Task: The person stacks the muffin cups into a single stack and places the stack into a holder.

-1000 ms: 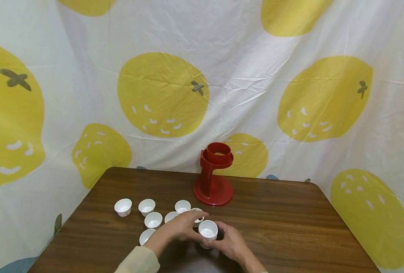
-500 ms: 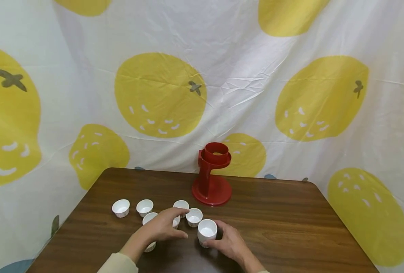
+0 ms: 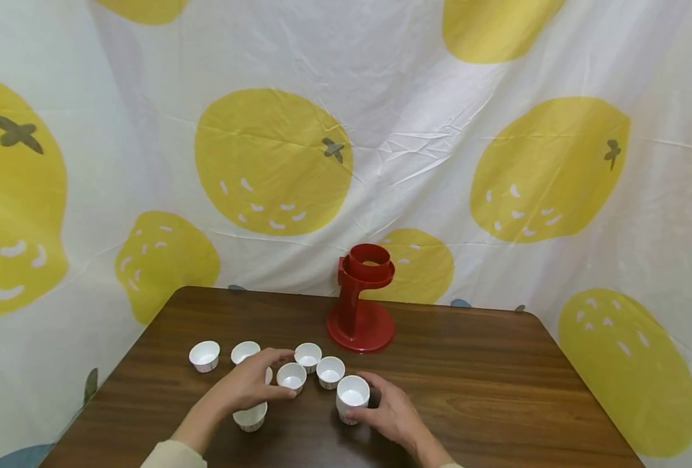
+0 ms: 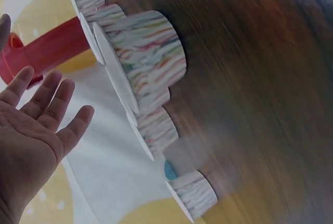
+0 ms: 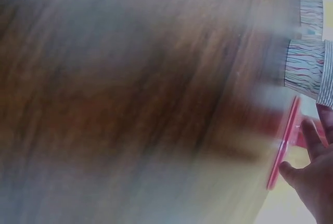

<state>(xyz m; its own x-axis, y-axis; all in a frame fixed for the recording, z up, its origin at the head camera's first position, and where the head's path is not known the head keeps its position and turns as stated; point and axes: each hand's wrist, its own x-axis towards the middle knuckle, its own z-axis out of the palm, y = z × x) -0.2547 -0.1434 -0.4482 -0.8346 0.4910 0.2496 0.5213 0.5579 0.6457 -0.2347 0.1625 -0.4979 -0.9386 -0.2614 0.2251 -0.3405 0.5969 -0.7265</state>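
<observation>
My right hand (image 3: 389,409) grips a stack of white paper baking cups (image 3: 353,392) near the table's front, thumb on the near side. In the right wrist view the stack (image 5: 305,67) shows coloured streaks on its side, above the fingers. My left hand (image 3: 249,382) reaches over the cups to the left, thumb and fingers spread about a single baking cup (image 3: 291,376). In the left wrist view, that hand (image 4: 36,125) has its fingers apart and holds nothing. Behind its wrist, one cup (image 3: 258,376) is mostly hidden.
Single baking cups stand around: one (image 3: 330,372) by the stack, one (image 3: 308,356) behind it, others at left (image 3: 204,355) and front left (image 3: 250,416). A red stand with a ring top (image 3: 360,325) stands at the back of the brown table (image 3: 498,377). A lemon-print cloth hangs behind.
My left hand has left the stack and moved left to the single cups, uncovering the cup beside the stack. The right hand keeps its grip on the stack in nearly the same place.
</observation>
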